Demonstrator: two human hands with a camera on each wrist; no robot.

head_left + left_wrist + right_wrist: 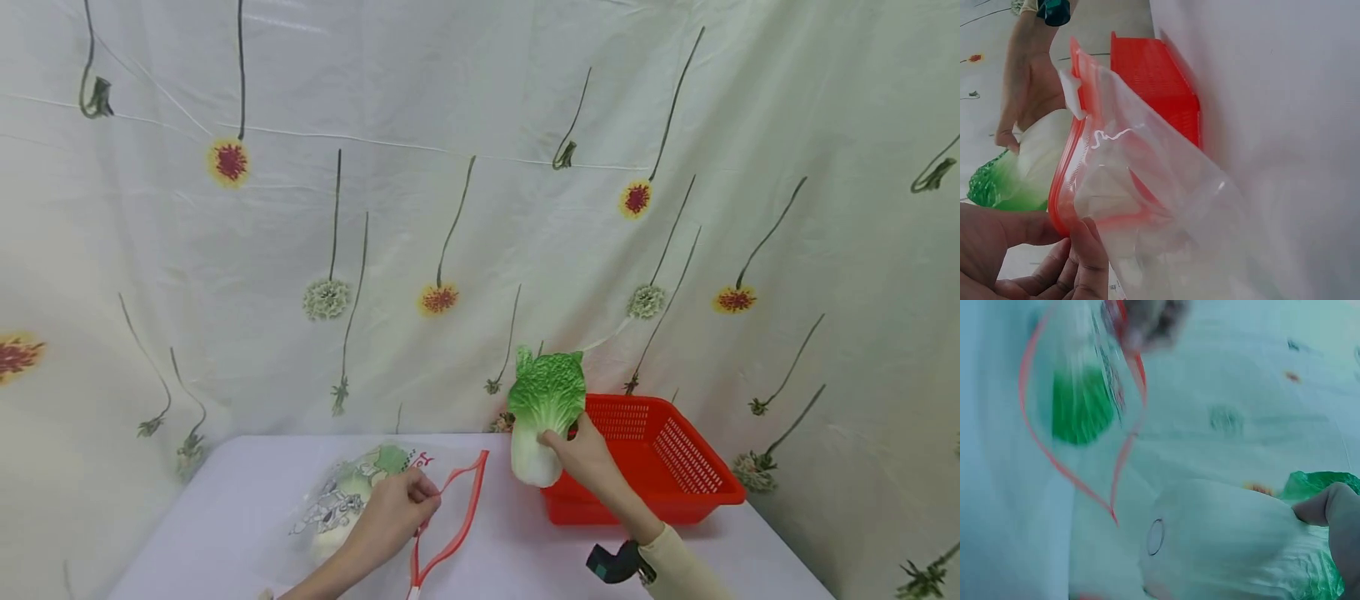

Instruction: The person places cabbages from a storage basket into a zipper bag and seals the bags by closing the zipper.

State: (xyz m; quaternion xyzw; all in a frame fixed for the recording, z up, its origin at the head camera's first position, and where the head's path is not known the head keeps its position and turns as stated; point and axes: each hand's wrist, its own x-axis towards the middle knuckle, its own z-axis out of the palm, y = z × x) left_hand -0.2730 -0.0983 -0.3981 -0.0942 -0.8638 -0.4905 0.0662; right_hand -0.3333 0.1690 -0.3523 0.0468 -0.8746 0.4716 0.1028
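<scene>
A clear zip bag (1166,156) with a red zip rim and printed pictures lies on the left of the table. My left hand (393,517) pinches its red rim (474,500) between thumb and fingers, and the mouth gapes in a loop. A green and white vegetable (1082,406) shows inside the bag. To the right, my right hand (588,458) grips a napa cabbage (551,387) in the air, thumb across its front. The cabbage hangs leaves up, between the bag mouth and the red basket; its white base (1210,544) faces the bag in the right wrist view.
A red perforated plastic basket (637,510) stands at the right of the white table (517,554), just behind my right forearm. A flower-patterned cloth (420,208) hangs behind the table. A dark device (618,562) is strapped at my right wrist.
</scene>
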